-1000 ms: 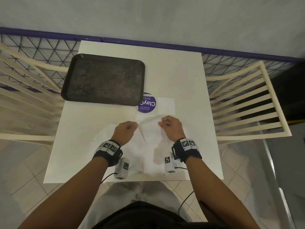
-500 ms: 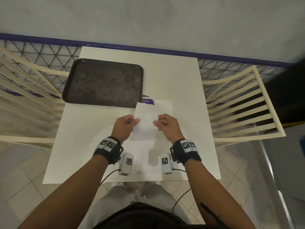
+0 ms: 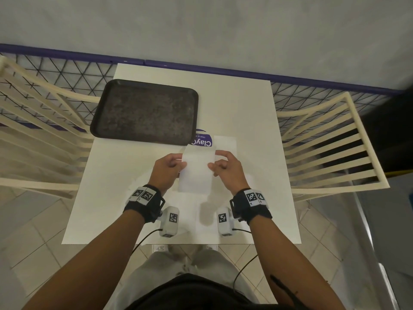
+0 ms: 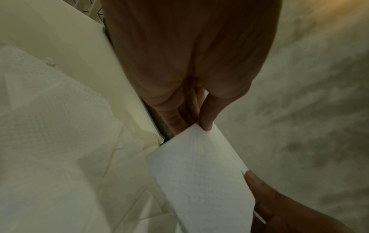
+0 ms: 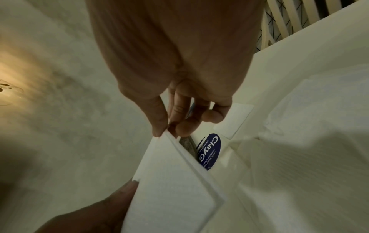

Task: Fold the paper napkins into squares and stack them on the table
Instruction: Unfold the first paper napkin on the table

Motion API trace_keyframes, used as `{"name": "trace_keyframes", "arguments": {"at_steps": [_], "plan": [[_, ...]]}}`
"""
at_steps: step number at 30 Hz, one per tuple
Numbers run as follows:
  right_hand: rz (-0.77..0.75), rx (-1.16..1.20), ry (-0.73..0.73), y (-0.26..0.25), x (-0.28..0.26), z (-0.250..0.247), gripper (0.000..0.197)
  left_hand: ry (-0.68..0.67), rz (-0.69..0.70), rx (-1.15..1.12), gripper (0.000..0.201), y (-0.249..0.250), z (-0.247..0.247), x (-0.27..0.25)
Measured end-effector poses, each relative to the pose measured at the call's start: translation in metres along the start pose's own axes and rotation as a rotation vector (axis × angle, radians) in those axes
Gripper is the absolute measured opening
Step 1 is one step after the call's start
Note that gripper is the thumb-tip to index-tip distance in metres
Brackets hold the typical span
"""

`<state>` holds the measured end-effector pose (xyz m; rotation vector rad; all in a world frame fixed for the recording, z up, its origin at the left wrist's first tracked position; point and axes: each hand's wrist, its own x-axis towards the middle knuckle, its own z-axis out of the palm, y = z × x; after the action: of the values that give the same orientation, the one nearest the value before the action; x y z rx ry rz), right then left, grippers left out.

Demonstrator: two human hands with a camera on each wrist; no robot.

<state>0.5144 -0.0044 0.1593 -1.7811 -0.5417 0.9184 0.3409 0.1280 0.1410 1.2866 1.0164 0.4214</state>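
Note:
A white paper napkin (image 3: 196, 170), folded into a long strip, hangs above the white table (image 3: 125, 175) between both hands. My left hand (image 3: 171, 165) pinches its left edge and my right hand (image 3: 223, 164) pinches its right edge near the top. In the left wrist view the thumb and fingers nip the napkin (image 4: 201, 170) at its upper corner. In the right wrist view the napkin (image 5: 173, 186) shows doubled layers held by my fingertips (image 5: 159, 130). A folded square napkin (image 3: 225, 144) lies flat on the table just beyond my right hand. Loose unfolded napkins (image 4: 49, 126) lie under my hands.
A dark tray (image 3: 145, 111) sits at the table's far left. A blue round sticker (image 3: 202, 141) shows beside it. Cream slatted chairs stand at the left (image 3: 44, 130) and at the right (image 3: 330, 148). A wall runs behind the table.
Both hands have lifted the napkin off the table and raised it forward. It has gone from a crumpled sheet to a flat doubled strip held upright between the hands.

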Motion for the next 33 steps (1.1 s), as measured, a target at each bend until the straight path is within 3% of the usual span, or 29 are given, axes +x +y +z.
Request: {"name": "trace_keyframes", "arguments": {"at_steps": [4,9,16,21,27,33], "plan": [[-0.074,-0.048,0.004,0.002,0.001,0.002,0.057,0.017,0.053,0.06,0.04,0.004,-0.001,0.0],[-0.144,-0.213,0.006,-0.002,-0.001,0.003,0.027,0.009,0.114,0.176,0.022,0.007,-0.003,0.0],[-0.164,-0.262,0.037,-0.003,0.0,0.005,0.012,0.046,0.157,0.329,0.016,0.008,-0.005,0.004],[-0.199,-0.316,0.059,-0.005,0.002,0.004,0.01,0.06,0.2,0.376,0.01,0.012,-0.003,0.002],[-0.219,-0.587,0.042,-0.017,0.004,0.017,0.022,0.051,0.318,0.448,0.003,0.012,0.004,-0.002],[-0.243,-0.684,0.018,-0.029,0.003,0.026,0.012,0.067,0.355,0.467,0.002,0.012,0.007,-0.003]]}}
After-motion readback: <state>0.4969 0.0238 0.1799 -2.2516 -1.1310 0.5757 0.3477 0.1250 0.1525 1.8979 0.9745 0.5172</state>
